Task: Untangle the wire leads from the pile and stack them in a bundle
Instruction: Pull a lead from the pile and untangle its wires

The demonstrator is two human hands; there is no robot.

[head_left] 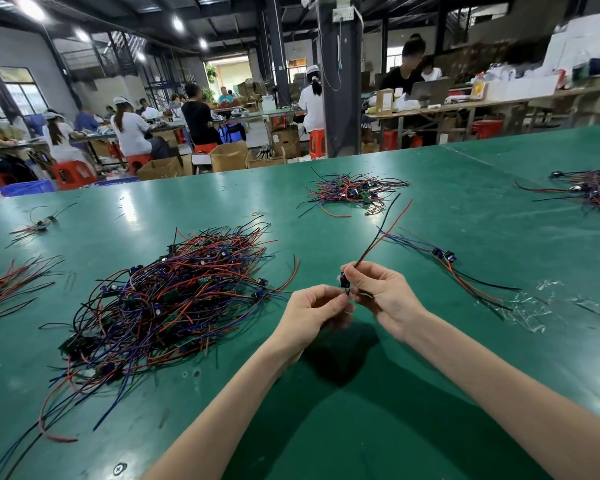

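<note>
I see a factory floor: capped workers [130, 129] on red stools [74, 173], cardboard boxes [227, 155], wire leads [174, 299] heaped on the bench [465, 188].

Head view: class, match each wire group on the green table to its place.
Things:
1 largest tangled pile
2 single lead
3 small straightened bundle
4 smaller tangle

Places:
A pinched between left hand and right hand
B left of the hands
C farther back, beyond the hands
D right of the hands

Pairs: 1-B; 2-A; 3-D; 4-C
</note>
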